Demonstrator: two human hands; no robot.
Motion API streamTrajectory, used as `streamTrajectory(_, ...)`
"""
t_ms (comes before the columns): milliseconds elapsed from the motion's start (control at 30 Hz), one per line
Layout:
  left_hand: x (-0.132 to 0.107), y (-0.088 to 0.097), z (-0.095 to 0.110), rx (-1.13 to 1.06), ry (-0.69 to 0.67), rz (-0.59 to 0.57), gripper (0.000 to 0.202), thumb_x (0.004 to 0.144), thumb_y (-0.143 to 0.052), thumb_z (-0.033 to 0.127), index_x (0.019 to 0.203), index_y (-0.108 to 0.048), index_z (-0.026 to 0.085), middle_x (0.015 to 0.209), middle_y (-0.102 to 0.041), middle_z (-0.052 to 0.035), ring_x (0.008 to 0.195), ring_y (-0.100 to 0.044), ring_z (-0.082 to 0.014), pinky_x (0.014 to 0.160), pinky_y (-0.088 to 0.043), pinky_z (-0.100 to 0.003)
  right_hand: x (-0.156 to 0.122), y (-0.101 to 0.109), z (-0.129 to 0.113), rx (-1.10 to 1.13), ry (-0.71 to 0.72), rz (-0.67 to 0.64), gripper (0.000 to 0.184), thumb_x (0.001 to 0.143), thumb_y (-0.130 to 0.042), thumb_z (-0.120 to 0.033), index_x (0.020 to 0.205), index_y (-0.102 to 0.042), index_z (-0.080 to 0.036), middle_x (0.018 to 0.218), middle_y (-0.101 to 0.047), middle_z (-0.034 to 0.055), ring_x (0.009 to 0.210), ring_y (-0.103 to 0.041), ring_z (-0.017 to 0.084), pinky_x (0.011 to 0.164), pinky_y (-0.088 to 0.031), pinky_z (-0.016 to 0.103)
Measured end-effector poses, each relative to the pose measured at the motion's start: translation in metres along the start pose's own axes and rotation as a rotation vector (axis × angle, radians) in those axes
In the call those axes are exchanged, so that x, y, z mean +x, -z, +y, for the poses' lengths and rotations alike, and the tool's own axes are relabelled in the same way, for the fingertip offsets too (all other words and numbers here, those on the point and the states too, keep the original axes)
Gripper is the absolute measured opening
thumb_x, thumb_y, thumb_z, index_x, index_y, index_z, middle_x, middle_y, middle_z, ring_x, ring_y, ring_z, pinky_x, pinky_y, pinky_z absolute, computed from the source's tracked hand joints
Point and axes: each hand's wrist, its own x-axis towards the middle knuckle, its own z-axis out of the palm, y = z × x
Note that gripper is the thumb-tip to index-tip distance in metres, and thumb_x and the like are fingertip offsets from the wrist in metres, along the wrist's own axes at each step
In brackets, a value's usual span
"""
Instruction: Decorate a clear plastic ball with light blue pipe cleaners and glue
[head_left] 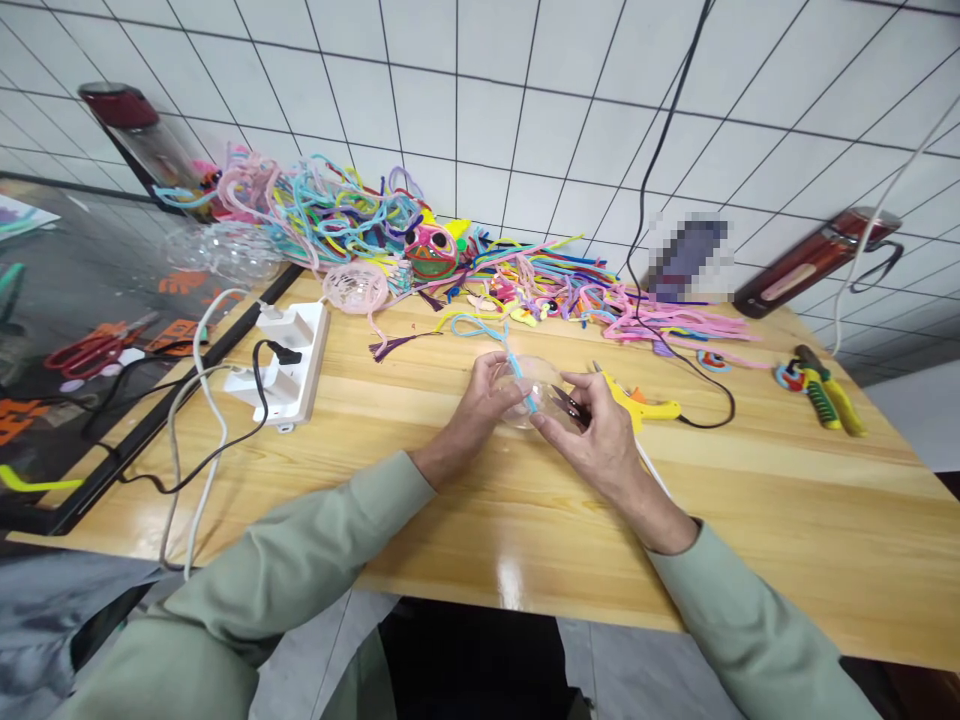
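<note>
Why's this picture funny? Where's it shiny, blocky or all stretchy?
Head view: white glare on the pale wooden table, near its front edge, probably from a light; head view: blocky squares hide something against the white tiled wall; head view: the dark-red cylindrical bottle at right leans outward, probably wide-lens stretching; head view: the clear round plastic shell looks faint, being see-through.

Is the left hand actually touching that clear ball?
Touching: the head view shows the left hand gripping the ball, its thumb laid against the side.
</note>
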Motion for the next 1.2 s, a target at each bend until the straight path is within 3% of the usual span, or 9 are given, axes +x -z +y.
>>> streamTrajectory(100,0.0,-0.004,0.005,-0.087,0.066,0.024,0.058,0.079,-0.088,0.043,0.123,-0.054,0.026,0.12,-0.071,-0.0036,0.106,-0.071,-0.0225,0.094,-0.056,-0.038,0.002,0.01,-0.002,0.008,0.032,-0.018,0.053,0.09,-0.074,-0.06,0.125,-0.062,-0.022,0.082,-0.066,0.0007,0.068,-0.064,0.02,0.062,-0.05,0.032)
streamTrajectory(233,0.006,-0.001,0.015,-0.226,0.171,0.043,0.047,0.083,-0.084,0.045,0.118,-0.06,0.024,0.11,-0.074,-0.0022,0.086,-0.074,-0.0197,0.085,-0.062,-0.04,0.003,0.043,0.006,0.032,0.015,0.014,0.039,0.103,-0.059,-0.052,0.131,-0.058,-0.025,0.09,-0.069,0.003,0.073,-0.066,0.021,0.068,-0.052,0.035)
streamTrajectory(367,0.015,0.011,0.021,-0.325,0.231,0.063,0.038,0.091,-0.074,0.047,0.119,-0.067,0.023,0.107,-0.077,-0.0061,0.087,-0.077,-0.0225,0.082,-0.064,-0.04,-0.001,0.084,0.044,-0.16,-0.087,0.08,0.033,0.101,-0.059,-0.054,0.117,-0.066,-0.026,0.104,-0.077,0.0095,0.089,-0.073,0.028,0.077,-0.056,0.04)
streamTrajectory(533,0.02,0.018,0.022,-0.363,0.281,0.08,0.038,0.093,-0.07,0.05,0.12,-0.068,0.024,0.101,-0.079,-0.0071,0.084,-0.077,-0.0236,0.085,-0.065,-0.045,-0.02,0.112,0.104,-0.476,-0.3,-0.008,0.037,0.098,-0.053,-0.055,0.111,-0.071,-0.025,0.105,-0.08,0.0124,0.094,-0.075,0.034,0.075,-0.054,0.043)
streamTrajectory(667,0.02,0.018,0.021,-0.37,0.279,0.07,0.039,0.092,-0.072,0.049,0.122,-0.068,0.024,0.102,-0.079,-0.007,0.085,-0.078,-0.0234,0.087,-0.065,-0.046,-0.035,0.115,0.125,-0.603,-0.337,-0.075,0.041,0.1,-0.048,-0.052,0.117,-0.071,-0.022,0.118,-0.079,0.0168,0.104,-0.073,0.036,0.08,-0.054,0.044)
streamTrajectory(800,0.019,0.018,0.021,-0.364,0.259,0.077,0.039,0.091,-0.074,0.048,0.123,-0.068,0.026,0.105,-0.079,-0.0057,0.088,-0.079,-0.024,0.091,-0.064,-0.05,-0.037,0.115,0.131,-0.703,-0.302,-0.103,0.04,0.102,-0.046,-0.047,0.115,-0.072,-0.02,0.114,-0.077,0.0188,0.105,-0.071,0.036,0.085,-0.055,0.046)
streamTrajectory(933,0.018,0.017,0.024,-0.365,0.257,0.085,0.041,0.089,-0.076,0.049,0.122,-0.068,0.026,0.104,-0.079,-0.0054,0.089,-0.078,-0.024,0.098,-0.062,-0.053,-0.038,0.116,0.132,-0.855,-0.164,-0.066,0.041,0.101,-0.049,-0.043,0.116,-0.073,-0.014,0.107,-0.075,0.0232,0.102,-0.07,0.04,0.088,-0.055,0.052)
streamTrajectory(1033,0.018,0.016,0.025,-0.365,0.271,0.08,0.041,0.089,-0.075,0.05,0.12,-0.068,0.025,0.103,-0.078,-0.0059,0.086,-0.078,-0.0236,0.095,-0.063,-0.052,-0.037,0.11,0.126,-0.918,-0.005,-0.034,0.041,0.1,-0.054,-0.034,0.131,-0.069,-0.012,0.123,-0.074,0.0251,0.109,-0.069,0.041,0.093,-0.055,0.053)
streamTrajectory(1200,0.018,0.017,0.025,-0.364,0.257,0.065,0.042,0.089,-0.075,0.051,0.121,-0.067,0.025,0.106,-0.078,-0.0058,0.087,-0.077,-0.0239,0.086,-0.065,-0.048,-0.021,0.091,0.117,-0.941,0.202,-0.219,0.04,0.099,-0.049,-0.017,0.133,-0.07,-0.014,0.126,-0.077,0.0205,0.116,-0.07,0.036,0.105,-0.051,0.051)
